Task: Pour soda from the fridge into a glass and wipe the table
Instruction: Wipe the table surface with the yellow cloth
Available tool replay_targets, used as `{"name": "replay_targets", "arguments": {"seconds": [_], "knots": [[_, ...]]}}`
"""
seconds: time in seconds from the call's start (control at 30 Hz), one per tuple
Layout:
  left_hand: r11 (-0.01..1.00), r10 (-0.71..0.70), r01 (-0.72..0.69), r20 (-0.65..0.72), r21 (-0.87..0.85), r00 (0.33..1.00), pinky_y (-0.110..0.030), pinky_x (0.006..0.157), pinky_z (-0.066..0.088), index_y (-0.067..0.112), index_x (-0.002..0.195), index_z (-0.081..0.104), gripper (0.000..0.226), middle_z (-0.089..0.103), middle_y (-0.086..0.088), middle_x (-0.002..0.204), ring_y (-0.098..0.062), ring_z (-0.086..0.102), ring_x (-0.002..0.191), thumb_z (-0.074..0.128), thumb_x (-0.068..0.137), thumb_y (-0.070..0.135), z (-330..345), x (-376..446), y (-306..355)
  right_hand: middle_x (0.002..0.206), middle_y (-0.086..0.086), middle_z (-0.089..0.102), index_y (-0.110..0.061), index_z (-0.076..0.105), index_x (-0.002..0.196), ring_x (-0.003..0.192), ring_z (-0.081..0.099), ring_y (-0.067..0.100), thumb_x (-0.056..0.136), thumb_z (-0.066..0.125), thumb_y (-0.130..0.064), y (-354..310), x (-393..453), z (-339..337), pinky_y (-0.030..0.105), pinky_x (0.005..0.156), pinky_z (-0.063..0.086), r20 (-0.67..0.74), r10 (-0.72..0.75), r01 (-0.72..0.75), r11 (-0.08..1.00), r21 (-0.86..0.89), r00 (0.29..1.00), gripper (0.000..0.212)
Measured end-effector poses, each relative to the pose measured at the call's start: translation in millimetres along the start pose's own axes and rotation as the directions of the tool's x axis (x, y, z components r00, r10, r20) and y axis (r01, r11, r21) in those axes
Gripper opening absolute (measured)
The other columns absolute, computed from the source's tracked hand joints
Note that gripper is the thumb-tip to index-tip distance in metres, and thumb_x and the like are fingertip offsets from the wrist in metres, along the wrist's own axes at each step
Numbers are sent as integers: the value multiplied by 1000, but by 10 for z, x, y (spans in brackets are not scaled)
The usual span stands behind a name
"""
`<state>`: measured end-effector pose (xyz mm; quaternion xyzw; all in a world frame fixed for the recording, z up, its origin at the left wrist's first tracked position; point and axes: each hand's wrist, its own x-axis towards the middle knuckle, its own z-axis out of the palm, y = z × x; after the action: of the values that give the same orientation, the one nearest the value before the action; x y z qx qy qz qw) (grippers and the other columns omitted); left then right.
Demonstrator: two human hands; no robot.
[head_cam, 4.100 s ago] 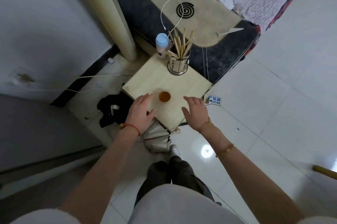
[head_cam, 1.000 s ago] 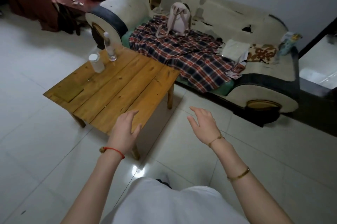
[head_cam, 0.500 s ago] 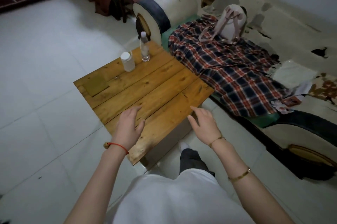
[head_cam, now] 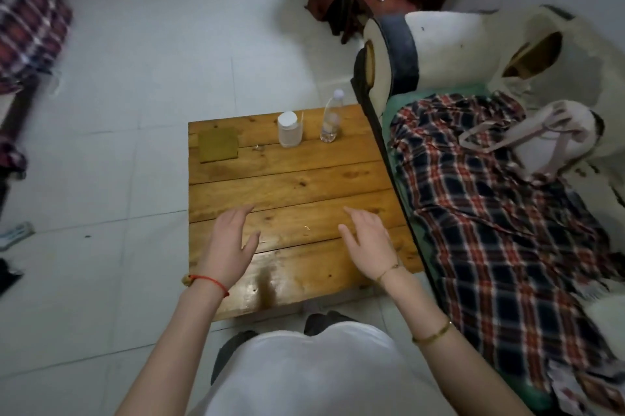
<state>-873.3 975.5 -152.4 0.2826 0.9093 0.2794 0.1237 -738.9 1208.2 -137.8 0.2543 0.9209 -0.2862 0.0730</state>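
Both hands, left hand [head_cam: 230, 246] and right hand [head_cam: 367, 241], hovered empty with fingers apart over the bench [head_cam: 291, 185], where 1 clear bottle [head_cam: 330, 121], probably light and slippery, warranted a mid-body grasp.

A lived-in home sitting room: a low plank coffee table [head_cam: 291, 185] on pale tiled floor [head_cam: 135, 77], a worn sofa [head_cam: 453, 53] at 2 o'clock draped with a plaid blanket [head_cam: 500, 212].
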Motion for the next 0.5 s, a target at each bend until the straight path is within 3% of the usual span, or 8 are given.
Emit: {"name": "replay_targets", "arguments": {"seconds": [0.23,0.5], "knots": [[991,-134,134,-51,-7,990,-38,110,38,15,142,45,49,51,-5,141,-23,44,131,58,95,23,172,225,79,146,2,45,-19,37,147,139,33,19,103,37,-36,120,590,-68,38,115,29,92,-103,103,995,11,990,47],[969,-247,248,-73,-1,966,-36,106,39,11,140,46,48,54,-10,136,-27,48,126,59,93,17,370,717,-347,145,3,46,-16,39,145,137,33,19,103,40,-28,39,1382,281,28,113,26,173,-107,85,988,127,979,44]]}}
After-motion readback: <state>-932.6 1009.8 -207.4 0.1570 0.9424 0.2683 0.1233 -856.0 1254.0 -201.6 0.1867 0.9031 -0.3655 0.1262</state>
